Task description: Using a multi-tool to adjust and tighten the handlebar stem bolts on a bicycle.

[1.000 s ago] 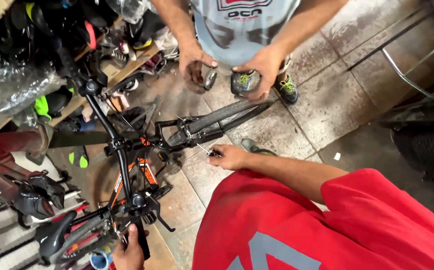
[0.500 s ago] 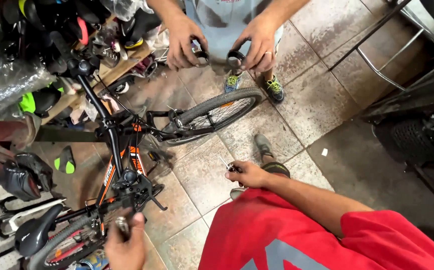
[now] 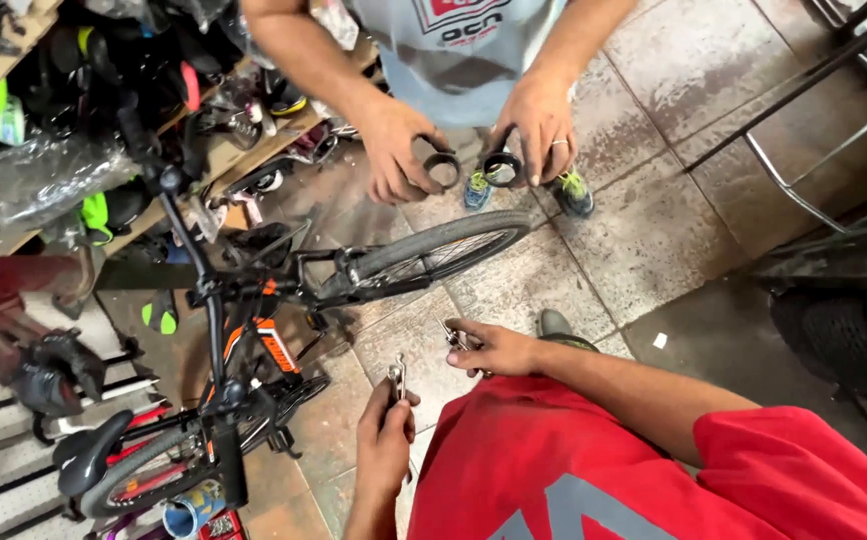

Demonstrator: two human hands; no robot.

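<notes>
**Head cam: two people, small parts, one bike**

Head view looks down on a black-and-orange bicycle (image 3: 253, 350) standing on the tiled floor. Just beside its front wheel (image 3: 433, 250), the wearer's left hand (image 3: 385, 440) is closed around a small metal tool (image 3: 397, 378) held upright. The right hand (image 3: 493, 350) pinches another small metal piece (image 3: 450, 336) — can't tell what it is. Across the wheel, a co-worker in a grey shirt holds up two black rings (image 3: 442, 168) — one in each hand.
</notes>
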